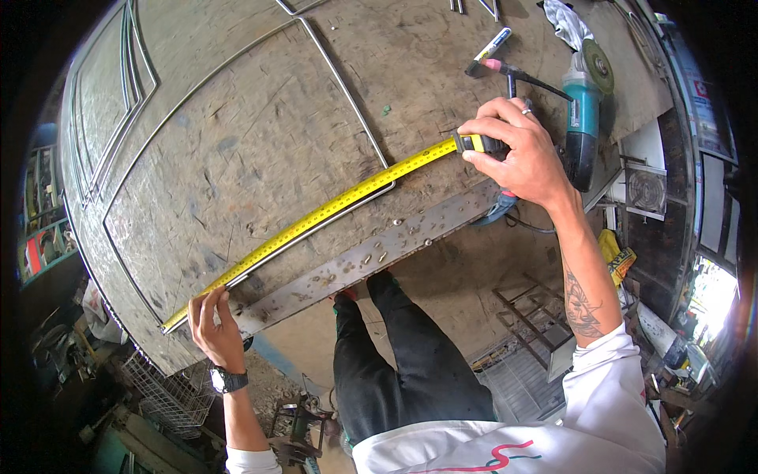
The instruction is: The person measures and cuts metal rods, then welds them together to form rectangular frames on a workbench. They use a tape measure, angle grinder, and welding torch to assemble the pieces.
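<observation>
Steel workbench [260,134] carries tape measure [316,213]; bent rods [347,103]; grinder [583,118].

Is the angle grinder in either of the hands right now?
No: the teal angle grinder lies on the workbench beyond the right hand, which grips the tape measure; the left hand pins its far end.

The person wears a white long-sleeved top, its sleeves pushed up past the forearms at the lower left and lower right of the frame, with a red and teal squiggle printed across the front at the bottom centre. Black trousers cover the legs. A black wristwatch [227,380] sits on the left wrist, a ring [526,111] on a right finger, and a dark tattoo [582,304] marks the right forearm.
</observation>
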`<state>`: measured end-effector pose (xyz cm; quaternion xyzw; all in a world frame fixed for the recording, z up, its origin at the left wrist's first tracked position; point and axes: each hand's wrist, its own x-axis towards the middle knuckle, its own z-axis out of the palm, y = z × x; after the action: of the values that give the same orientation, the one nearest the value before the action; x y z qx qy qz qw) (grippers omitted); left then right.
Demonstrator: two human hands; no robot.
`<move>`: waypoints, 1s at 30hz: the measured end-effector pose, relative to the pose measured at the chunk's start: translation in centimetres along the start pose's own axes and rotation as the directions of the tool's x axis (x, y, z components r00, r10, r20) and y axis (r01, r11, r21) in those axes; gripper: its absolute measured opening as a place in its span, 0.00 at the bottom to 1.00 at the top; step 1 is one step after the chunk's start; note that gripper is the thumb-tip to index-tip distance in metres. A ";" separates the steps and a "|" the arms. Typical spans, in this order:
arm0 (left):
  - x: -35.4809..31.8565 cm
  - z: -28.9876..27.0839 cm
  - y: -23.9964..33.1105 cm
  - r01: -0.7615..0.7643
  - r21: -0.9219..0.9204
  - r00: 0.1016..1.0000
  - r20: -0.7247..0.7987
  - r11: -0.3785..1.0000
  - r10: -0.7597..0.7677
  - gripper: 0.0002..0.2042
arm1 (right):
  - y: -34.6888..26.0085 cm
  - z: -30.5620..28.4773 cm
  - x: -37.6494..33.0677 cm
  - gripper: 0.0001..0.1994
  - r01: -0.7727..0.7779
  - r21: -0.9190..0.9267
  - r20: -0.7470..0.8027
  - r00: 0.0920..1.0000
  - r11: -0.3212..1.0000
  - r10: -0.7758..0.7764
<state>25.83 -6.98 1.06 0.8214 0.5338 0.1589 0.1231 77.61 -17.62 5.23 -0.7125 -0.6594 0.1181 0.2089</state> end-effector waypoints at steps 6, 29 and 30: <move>0.1 -0.2 0.2 0.030 -0.008 0.999 0.026 1.000 -0.030 0.06 | 0.1 -0.3 0.1 0.14 -0.014 0.019 0.026 1.000 1.000 0.014; -0.3 0.6 -1.0 -0.009 0.020 1.000 -0.026 1.000 0.010 0.05 | 0.2 -0.3 0.2 0.16 -0.067 0.054 0.073 0.995 0.996 0.063; -0.4 0.6 -1.1 -0.009 0.025 1.000 -0.029 1.000 0.009 0.05 | 0.2 -0.3 0.2 0.16 -0.068 0.055 0.074 0.995 0.996 0.064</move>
<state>25.04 -6.93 0.04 0.8228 0.5339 0.1648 0.1042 77.91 -17.47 5.47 -0.7228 -0.6390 0.1693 0.2013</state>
